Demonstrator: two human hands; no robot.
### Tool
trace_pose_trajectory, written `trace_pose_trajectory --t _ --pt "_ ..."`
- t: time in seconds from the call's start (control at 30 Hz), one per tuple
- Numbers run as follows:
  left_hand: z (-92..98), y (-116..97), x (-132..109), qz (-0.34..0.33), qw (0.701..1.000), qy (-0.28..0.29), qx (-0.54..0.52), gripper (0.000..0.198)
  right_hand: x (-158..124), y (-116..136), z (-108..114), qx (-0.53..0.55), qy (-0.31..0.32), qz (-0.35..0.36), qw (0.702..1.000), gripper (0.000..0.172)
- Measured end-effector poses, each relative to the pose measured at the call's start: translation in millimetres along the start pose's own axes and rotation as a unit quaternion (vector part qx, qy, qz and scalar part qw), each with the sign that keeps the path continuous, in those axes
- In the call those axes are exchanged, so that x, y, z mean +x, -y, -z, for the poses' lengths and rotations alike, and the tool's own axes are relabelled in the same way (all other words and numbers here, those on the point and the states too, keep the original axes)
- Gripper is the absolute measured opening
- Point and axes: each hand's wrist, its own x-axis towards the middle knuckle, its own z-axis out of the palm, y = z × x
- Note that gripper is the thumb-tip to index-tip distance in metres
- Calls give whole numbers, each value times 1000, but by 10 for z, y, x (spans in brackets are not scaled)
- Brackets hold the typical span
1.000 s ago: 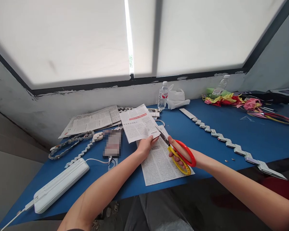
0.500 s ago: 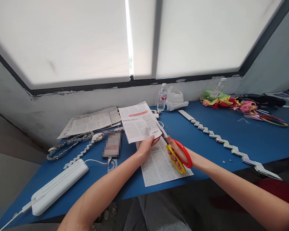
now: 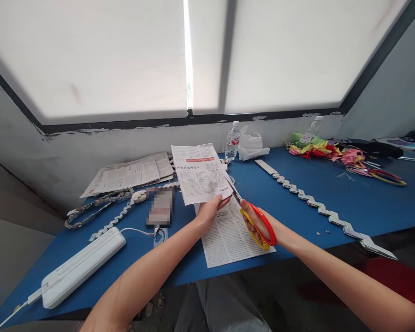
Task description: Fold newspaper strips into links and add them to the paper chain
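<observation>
My left hand (image 3: 210,210) pinches the bottom edge of a printed newspaper sheet (image 3: 199,173) and holds it up above the blue table (image 3: 290,207). My right hand (image 3: 260,223) grips red-and-yellow scissors (image 3: 254,219), whose blades (image 3: 232,190) run along the sheet's right edge. Under both hands another newspaper page (image 3: 230,233) lies flat on the table.
A folded paper chain (image 3: 318,207) runs across the right half. A white power strip (image 3: 81,266), a phone (image 3: 160,206) and more newspaper (image 3: 131,174) lie on the left. Water bottle (image 3: 233,141), plastic bag (image 3: 251,143) and coloured paper scraps (image 3: 327,150) sit by the wall.
The held sheet has risen a little and the scissors have moved up along its right edge. Both hands keep their grip.
</observation>
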Motion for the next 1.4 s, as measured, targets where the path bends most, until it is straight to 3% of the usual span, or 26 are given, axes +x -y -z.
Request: trace_pose_trajectory --t 0.13,0.3,0.6,0.9,1.17,1.4 --pt "-6 -2 -20 19 1000 9 8 48 0 15 3 38 2 -17 999 56" --pt "-3 24 -51 -6 995 67 77 41 61 -27 61 89 19 -12 996 59" --pt "14 3 -93 -24 986 126 106 37 -26 64 7 76 3 18 997 58" --pt "-28 -16 -144 -6 986 116 120 33 56 -32 29 99 0 22 995 61" --pt "-74 11 -188 -14 974 158 160 18 134 -64 63 135 26 48 989 67" --pt "-11 18 -197 -36 971 149 184 25 155 -126 88 114 36 84 989 63"
